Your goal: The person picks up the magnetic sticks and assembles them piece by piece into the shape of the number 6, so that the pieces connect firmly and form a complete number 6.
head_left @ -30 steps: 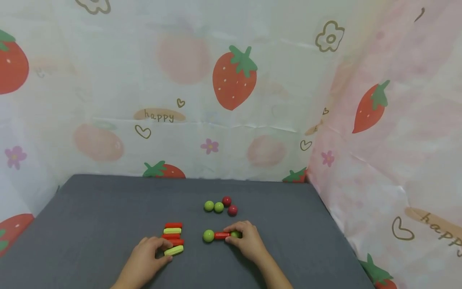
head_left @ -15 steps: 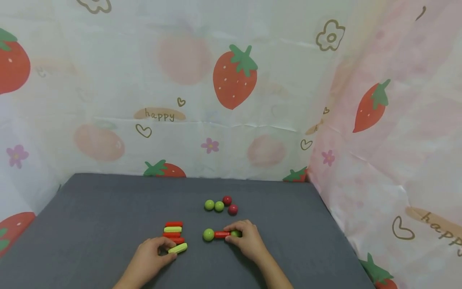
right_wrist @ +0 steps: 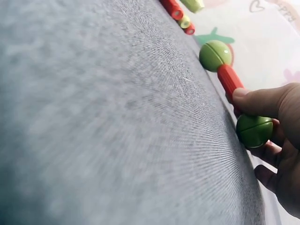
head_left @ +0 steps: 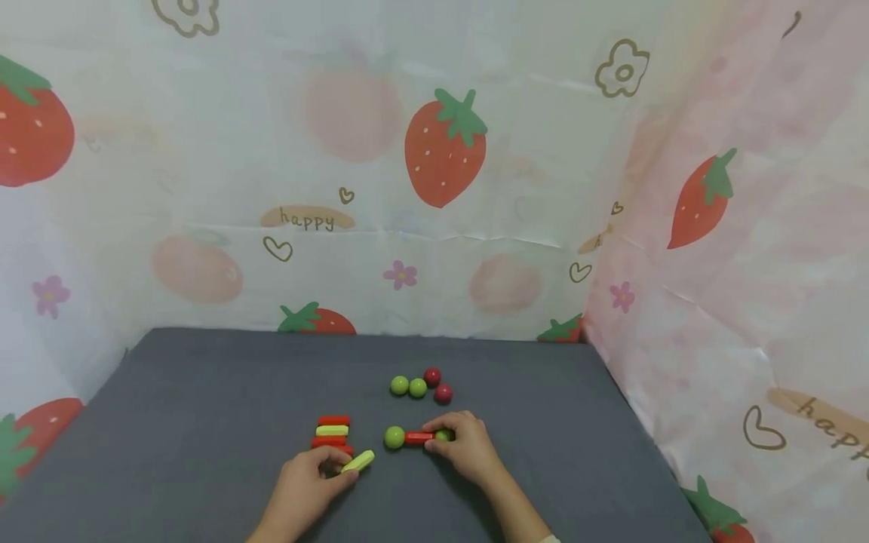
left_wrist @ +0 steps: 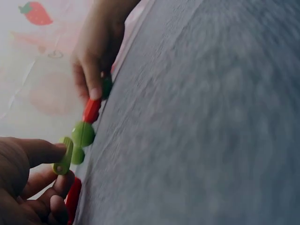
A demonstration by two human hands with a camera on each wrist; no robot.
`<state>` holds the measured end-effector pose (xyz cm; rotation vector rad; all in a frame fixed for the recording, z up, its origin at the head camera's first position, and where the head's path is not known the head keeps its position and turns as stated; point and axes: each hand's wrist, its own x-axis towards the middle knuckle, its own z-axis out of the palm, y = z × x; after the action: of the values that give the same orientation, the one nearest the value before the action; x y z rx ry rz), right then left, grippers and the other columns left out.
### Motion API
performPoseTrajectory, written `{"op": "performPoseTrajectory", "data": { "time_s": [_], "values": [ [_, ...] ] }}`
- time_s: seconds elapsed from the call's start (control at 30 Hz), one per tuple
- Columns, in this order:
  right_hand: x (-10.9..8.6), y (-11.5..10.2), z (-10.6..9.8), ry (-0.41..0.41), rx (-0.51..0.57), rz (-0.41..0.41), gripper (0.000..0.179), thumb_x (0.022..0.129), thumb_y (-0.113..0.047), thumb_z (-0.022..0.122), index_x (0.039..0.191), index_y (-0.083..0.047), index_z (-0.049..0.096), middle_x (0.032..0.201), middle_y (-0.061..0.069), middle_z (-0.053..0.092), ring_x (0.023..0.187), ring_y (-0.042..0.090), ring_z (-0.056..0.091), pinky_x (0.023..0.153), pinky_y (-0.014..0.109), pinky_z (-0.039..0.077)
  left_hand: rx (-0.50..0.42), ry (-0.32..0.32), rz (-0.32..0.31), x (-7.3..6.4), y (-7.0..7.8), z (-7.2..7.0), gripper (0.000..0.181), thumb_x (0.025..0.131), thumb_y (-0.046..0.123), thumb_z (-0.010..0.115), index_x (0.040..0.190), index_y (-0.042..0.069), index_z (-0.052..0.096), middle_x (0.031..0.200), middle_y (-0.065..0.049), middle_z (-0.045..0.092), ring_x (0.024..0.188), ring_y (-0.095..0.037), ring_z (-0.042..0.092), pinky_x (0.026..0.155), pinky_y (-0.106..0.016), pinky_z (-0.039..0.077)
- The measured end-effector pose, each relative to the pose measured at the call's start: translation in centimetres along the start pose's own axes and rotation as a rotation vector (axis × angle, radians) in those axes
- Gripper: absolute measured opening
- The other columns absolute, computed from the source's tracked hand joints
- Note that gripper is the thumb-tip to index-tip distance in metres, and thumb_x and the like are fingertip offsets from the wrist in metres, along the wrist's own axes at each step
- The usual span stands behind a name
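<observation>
Left hand (head_left: 308,479): grip pinching a yellow-green stick (head_left: 360,461) near the row of sticks (head_left: 332,431) on the bench (head_left: 217,407). Right hand (head_left: 467,446): grip pinching a red stick (head_left: 417,437) between two green balls (head_left: 394,437).

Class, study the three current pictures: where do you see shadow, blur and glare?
Head view: a soft shadow lies on the grey tabletop below the right hand; left wrist view: the tabletop is badly blurred across the right side; right wrist view: the tabletop blurs toward the left edge, and a small white glint shows on the upper green ball.
</observation>
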<state>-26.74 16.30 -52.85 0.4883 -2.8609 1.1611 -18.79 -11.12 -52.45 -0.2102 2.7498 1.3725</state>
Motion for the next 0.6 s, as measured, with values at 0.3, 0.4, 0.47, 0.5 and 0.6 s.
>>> {"op": "performPoseTrajectory", "data": {
  "time_s": [0.3,0.4,0.47,0.5,0.6],
  "values": [
    [0.6,0.2,0.2,0.003,0.006,0.03,0.021,0.076,-0.032,0.082,0.095,-0.038,0.076,0.101,-0.013,0.07,0.103,0.015,0.059,0.091,0.041,0.042,0.041,0.057,-0.039,0.2,1.4,1.6,0.022,0.074,0.035,0.083,0.089,0.022,0.074,0.083,0.008,0.072,0.076,-0.006,0.063,0.066,-0.031,0.048],
    [0.7,-0.1,0.4,-0.004,0.017,0.03,0.021,0.076,-0.032,0.082,0.095,-0.037,0.076,0.101,-0.013,0.07,0.104,0.016,0.058,0.093,0.043,0.04,0.059,0.079,-0.058,0.2,1.6,1.8,0.02,0.074,0.036,0.083,0.086,0.023,0.074,0.08,0.01,0.071,0.074,-0.006,0.062,0.064,-0.03,0.047],
    [0.6,-0.2,0.5,-0.005,0.022,0.037,0.02,0.076,-0.032,0.082,0.095,-0.037,0.076,0.101,-0.013,0.069,0.105,0.016,0.057,0.095,0.045,0.038,0.071,0.091,-0.065,0.3,1.7,1.9,0.019,0.074,0.038,0.083,0.084,0.025,0.074,0.078,0.011,0.071,0.071,-0.005,0.061,0.062,-0.03,0.045],
    [0.6,-0.3,0.5,-0.003,0.024,0.038,0.02,0.076,-0.031,0.082,0.095,-0.036,0.076,0.1,-0.013,0.069,0.105,0.017,0.057,0.095,0.046,0.038,0.074,0.095,-0.069,0.3,1.8,2.0,0.018,0.074,0.038,0.083,0.083,0.025,0.074,0.077,0.011,0.071,0.07,-0.005,0.06,0.062,-0.029,0.045],
    [0.5,-0.4,0.6,-0.003,0.028,0.047,0.02,0.076,-0.031,0.082,0.094,-0.037,0.076,0.099,-0.013,0.069,0.105,0.017,0.056,0.096,0.047,0.036,0.075,0.109,-0.062,0.2,2.1,2.2,0.017,0.074,0.039,0.082,0.081,0.026,0.074,0.075,0.011,0.07,0.067,-0.005,0.059,0.059,-0.029,0.044]
  ]
}}
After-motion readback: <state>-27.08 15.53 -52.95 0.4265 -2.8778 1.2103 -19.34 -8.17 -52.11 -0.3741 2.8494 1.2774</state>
